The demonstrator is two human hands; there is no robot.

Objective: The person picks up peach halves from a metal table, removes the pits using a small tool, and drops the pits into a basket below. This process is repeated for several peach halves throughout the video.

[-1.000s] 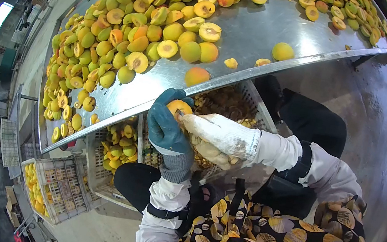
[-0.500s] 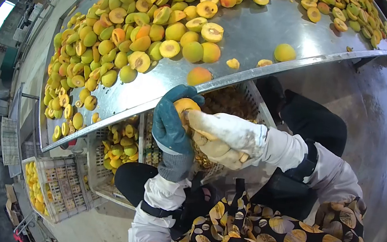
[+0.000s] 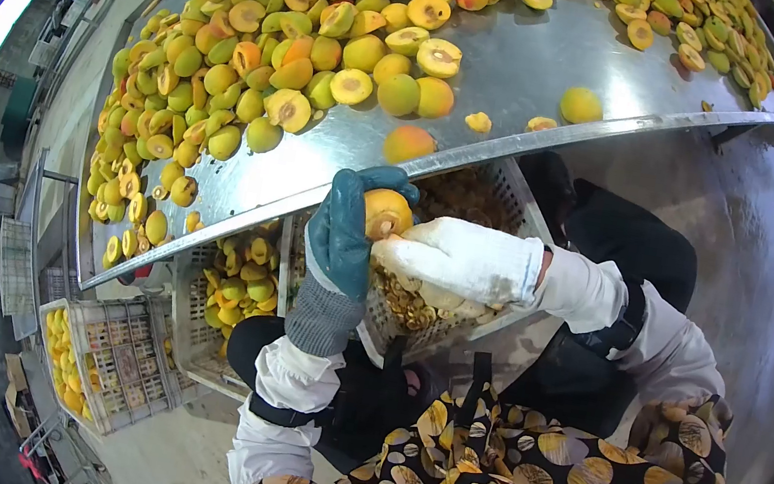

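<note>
My left hand (image 3: 343,240), in a blue-green coated glove with a grey cuff, is closed around a yellow peach (image 3: 386,209). The cut face around its pit hollow is turned toward my right hand (image 3: 466,267). That hand wears a white glove and is closed, its thumb and fingertips right at the fruit. Whatever its curled fingers may hold is hidden. Both hands are just off the near edge of a metal table (image 3: 525,71), over a crate (image 3: 530,199) of brownish scraps. A reddish-yellow peach (image 3: 408,145) lies close by on the table edge.
A large heap of whole and halved peaches (image 3: 274,62) covers the table's left and back, with another pile (image 3: 722,42) at far right. Beneath the table, a crate (image 3: 192,312) holds more peach pieces. A crate (image 3: 118,372) of yellow fruit stands lower left.
My right hand has drawn back slightly and rotated, exposing more of the peach's cut face. My left hand still grips the fruit. The whole view has shifted a little.
</note>
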